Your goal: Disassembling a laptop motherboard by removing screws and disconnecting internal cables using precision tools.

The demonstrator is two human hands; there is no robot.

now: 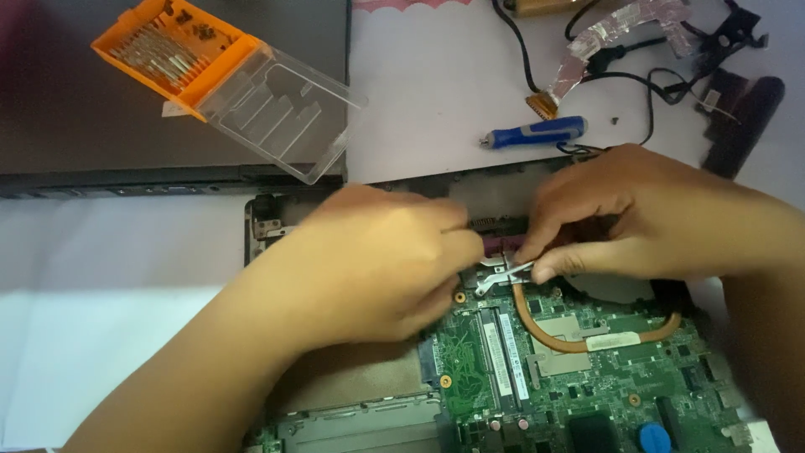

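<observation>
Both hands (495,252) — silver bracket (503,273)

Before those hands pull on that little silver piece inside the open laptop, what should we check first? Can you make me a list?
1. Both hands on the silver bracket: ok, left hand and right hand meet at it.
2. Bracket's screws out: cannot tell, fingers hide them.
3. Copper pipe unbent: ok, it curves smoothly across the green board.
4. Screwdriver close by: ok, it lies on the table just behind.
5. Bit case handy: ok, open at the far left.
6. Loose cables out of the way: ok, they sit behind the laptop.
</observation>
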